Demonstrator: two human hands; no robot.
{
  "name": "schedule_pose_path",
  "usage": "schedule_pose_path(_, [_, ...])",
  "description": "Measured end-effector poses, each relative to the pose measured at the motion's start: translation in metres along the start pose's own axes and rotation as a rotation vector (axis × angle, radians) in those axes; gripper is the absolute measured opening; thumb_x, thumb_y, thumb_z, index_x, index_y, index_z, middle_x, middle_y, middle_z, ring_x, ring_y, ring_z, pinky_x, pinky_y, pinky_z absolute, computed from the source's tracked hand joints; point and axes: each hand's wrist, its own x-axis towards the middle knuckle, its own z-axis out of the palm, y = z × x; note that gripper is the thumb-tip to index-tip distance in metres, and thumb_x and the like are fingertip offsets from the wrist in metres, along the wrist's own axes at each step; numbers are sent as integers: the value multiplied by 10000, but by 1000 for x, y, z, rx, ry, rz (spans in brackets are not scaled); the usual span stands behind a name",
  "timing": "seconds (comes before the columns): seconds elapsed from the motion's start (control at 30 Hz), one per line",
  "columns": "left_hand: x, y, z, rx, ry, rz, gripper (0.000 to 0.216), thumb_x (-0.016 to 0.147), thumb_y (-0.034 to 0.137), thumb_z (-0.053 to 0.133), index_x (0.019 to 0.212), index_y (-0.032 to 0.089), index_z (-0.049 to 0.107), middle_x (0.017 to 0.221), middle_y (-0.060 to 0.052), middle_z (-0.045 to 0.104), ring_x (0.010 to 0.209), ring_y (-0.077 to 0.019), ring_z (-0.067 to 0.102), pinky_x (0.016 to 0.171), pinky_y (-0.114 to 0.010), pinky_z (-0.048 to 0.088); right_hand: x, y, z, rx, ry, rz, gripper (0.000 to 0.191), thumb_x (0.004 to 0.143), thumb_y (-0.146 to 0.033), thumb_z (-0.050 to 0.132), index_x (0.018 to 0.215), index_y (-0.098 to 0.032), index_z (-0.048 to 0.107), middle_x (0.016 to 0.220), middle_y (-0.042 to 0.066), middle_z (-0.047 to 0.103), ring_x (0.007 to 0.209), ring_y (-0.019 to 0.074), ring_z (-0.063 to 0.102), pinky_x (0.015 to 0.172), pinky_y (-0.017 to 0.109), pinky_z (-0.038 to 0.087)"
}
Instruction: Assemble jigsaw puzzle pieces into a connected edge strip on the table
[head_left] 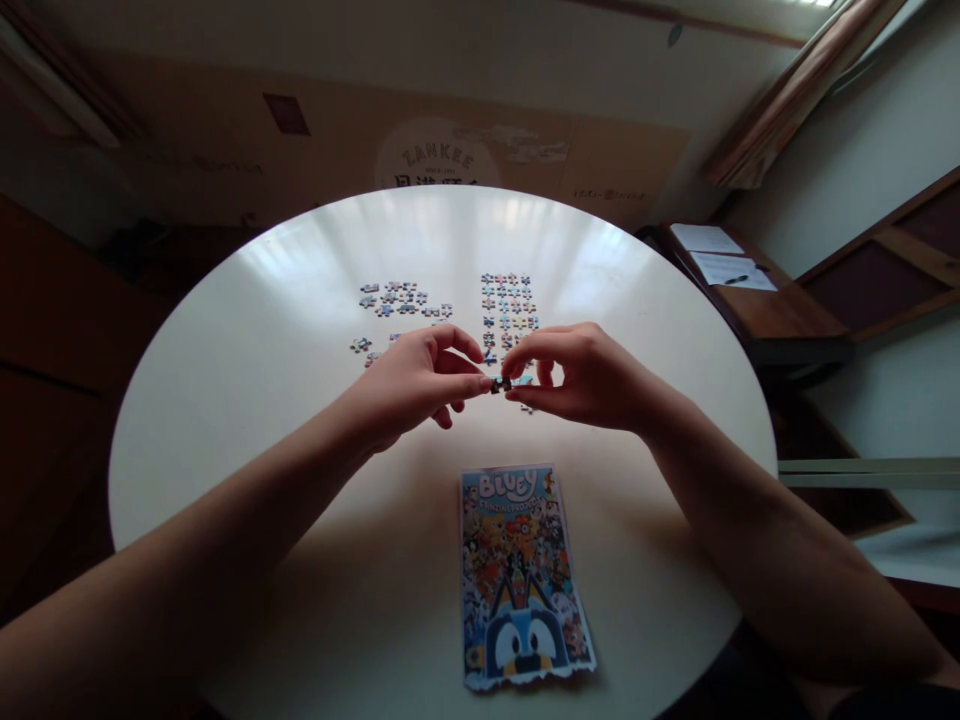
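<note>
Pinching one small puzzle piece [500,384] between them above the table [225,400], the left hand [412,385] and right hand [581,378] had joined almost nothing, judging by loose pieces [508,305] scattered just beyond and the picture sheet [517,575] nearer.

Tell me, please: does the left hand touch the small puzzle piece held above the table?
Touching. In the head view, the left hand pinches the puzzle piece at its fingertips, no gap visible.

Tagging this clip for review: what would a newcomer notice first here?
Both hands meet over the middle of the round white table: the left hand and right hand pinch small puzzle pieces together. Nearer the person lies a colourful cartoon picture sheet; beyond the hands, loose pieces sit in two clusters.
</note>
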Motion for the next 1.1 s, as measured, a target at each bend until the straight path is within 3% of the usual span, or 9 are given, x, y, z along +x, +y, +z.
schedule_pose_path(0.1, [0,-4,3,159,10,110,315,829,406,756,1010,175,642,777,-44,716,669,-171,655,571,-290,546,-1,0,-9,40,-83,53,94,839,-190,724,924,-194,761,815,0,740,664,114,634,672,243,478])
schedule_pose_path(0.23, [2,-11,5,575,148,462,170,895,312,674,1013,197,713,1019,-74,761,978,-236,682,886,-414,572,-7,3,-29,96,-347,159,81,850,-204,716,900,-208,779,742,-19,712,649,113,639,612,221,478])
schedule_pose_path(0.37, [5,-19,6,824,73,735,173,942,185,605,1014,223,758,1257,-75,731,1225,-281,603,1040,-502,510,-12,8,-38,89,-447,244,124,803,-135,726,868,-218,790,709,-24,701,620,111,625,565,215,448])
schedule_pose_path(0.7, [8,-29,10,987,19,823,400,891,44,549,1089,287,798,1409,-66,653,1331,-297,539,1093,-540,493,-7,9,-23,4,-468,263,117,798,-118,728,845,-216,773,740,-23,710,633,111,613,578,219,411])
schedule_pose_path(0.97, [11,-33,12,1062,-2,889,440,922,57,549,1207,307,773,1495,-85,592,1388,-307,512,1121,-549,473,-2,7,-18,16,-509,295,69,851,-192,713,888,-193,771,794,9,732,682,121,627,625,228,409])
schedule_pose_path(1.1, [14,-39,14,1094,-7,854,422,941,83,583,1234,331,759,1550,-72,545,1419,-318,491,1140,-565,452,0,5,-20,6,-528,331,81,858,-204,700,903,-186,764,821,18,740,712,130,634,652,234,415])
